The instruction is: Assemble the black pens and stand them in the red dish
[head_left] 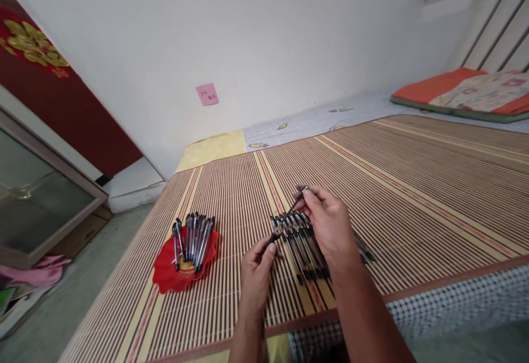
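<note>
Both my hands hold one black pen [288,217] above a striped bamboo mat [413,187]. My left hand [257,275] pinches the pen's lower end. My right hand [326,222] pinches its upper end, near the silver tip. Under my right hand a row of several black pens [303,247] lies side by side on the mat. To the left, a red leaf-shaped dish [169,277] holds several more black pens [193,239].
The mat covers a bed with a checked sheet [454,305] at its near edge. An orange and patterned cushion [467,93] lies at the far right. A pink sticky note [207,94] is on the white wall. A glass-fronted cabinet [37,198] stands at the left.
</note>
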{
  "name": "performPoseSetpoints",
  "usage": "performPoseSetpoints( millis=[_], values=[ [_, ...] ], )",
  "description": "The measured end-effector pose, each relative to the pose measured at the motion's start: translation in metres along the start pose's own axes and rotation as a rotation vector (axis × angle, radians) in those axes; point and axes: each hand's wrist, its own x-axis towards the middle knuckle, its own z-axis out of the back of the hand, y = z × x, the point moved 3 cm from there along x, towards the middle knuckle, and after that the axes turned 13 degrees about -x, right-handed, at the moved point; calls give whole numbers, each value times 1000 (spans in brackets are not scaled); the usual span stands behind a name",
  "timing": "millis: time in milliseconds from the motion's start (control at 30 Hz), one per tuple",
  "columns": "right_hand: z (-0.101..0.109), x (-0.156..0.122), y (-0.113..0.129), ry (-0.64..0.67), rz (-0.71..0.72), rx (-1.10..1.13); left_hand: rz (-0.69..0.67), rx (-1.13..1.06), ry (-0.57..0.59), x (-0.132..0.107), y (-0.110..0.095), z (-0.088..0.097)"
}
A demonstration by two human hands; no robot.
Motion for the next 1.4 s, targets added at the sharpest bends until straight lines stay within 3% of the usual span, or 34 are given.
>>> performPoseSetpoints(
  millis=[233, 533, 767, 1000, 1400],
  values=[
    [2, 0, 4, 67, 34, -19, -45, 40, 22, -2, -4, -2],
    [-5, -6, 12, 297, 108, -185, -101, 168, 74, -2, -15, -7],
    [-21, -9, -10, 473, 17, -188, 2, -90, 48, -2, -11, -10],
    [-30, -15, -19, 568, -8, -254, 150, -366, -31, 0, -7, -10],
    [-33, -18, -24, 644, -44, -283, 192, -488, -8, -1, -9, -9]
  ],
)
